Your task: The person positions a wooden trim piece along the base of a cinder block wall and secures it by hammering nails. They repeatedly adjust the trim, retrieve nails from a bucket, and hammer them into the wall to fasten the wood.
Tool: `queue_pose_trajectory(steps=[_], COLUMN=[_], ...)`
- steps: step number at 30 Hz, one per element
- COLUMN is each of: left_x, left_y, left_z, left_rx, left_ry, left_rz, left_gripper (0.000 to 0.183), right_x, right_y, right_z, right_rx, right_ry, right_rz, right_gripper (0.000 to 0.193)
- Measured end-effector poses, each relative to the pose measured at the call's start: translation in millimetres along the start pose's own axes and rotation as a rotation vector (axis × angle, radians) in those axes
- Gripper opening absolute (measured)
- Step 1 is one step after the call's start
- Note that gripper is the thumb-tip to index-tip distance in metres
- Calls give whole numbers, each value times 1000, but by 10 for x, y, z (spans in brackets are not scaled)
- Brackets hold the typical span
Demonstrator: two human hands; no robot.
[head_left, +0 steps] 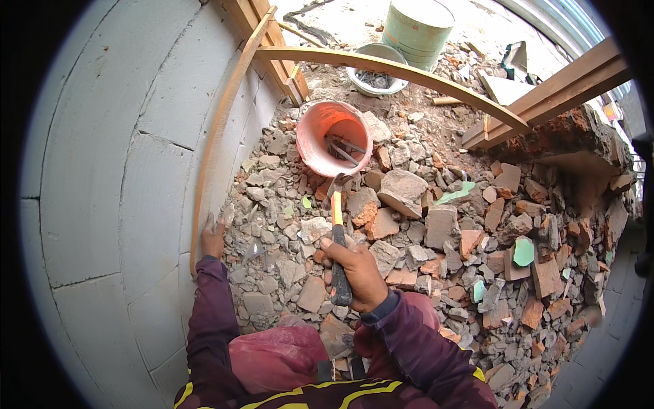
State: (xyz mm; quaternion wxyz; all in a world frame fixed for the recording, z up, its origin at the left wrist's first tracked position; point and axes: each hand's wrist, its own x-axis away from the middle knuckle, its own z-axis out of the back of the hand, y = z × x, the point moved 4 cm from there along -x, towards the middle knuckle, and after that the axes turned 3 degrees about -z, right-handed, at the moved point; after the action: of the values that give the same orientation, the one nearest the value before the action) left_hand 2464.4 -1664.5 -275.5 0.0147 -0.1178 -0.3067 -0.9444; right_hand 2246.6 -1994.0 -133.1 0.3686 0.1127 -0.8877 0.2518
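Note:
My right hand [361,273] is closed around the black grip of a claw hammer [336,208]. The hammer has an orange-yellow shaft, and its metal head points away from me, just in front of a bucket's rim. At the left, my left hand [212,238] is low by the wall, right beside the lower part of a long thin wooden batten [216,136]. Its fingers point away from me and look apart; whether they press on the batten is hard to make out. The orange-red bucket [310,143] lies tipped toward me, with several metal pieces [344,151] inside.
Broken brick and concrete rubble [402,194] covers the ground. A grey block wall [95,170] rises at my left. A wooden crosspiece [395,68] spans between timber posts [558,88]. Beyond it stand a pale basin [390,88] and a green drum [417,34].

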Motion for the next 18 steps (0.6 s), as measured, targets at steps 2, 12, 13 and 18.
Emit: queue_pose_trajectory(steps=[2,12,13,18], left_x=[-43,133,104,57], left_y=[-68,-23,-18,-16], left_z=[-4,-288,-320,-474], left_rx=[143,1289,1386,1778], left_ry=[0,39,48,103], left_rz=[28,205,199,195], left_gripper=[64,67,65,59], right_x=[-56,-357,-369,-415], right_y=[-35,129,198,572], right_z=[27,-153,-147,-18], right_rx=[30,41,79,152], right_ry=[-18,2,28,-56], right_rz=[-23,141,79,-166], right_gripper=[22,18,18,13])
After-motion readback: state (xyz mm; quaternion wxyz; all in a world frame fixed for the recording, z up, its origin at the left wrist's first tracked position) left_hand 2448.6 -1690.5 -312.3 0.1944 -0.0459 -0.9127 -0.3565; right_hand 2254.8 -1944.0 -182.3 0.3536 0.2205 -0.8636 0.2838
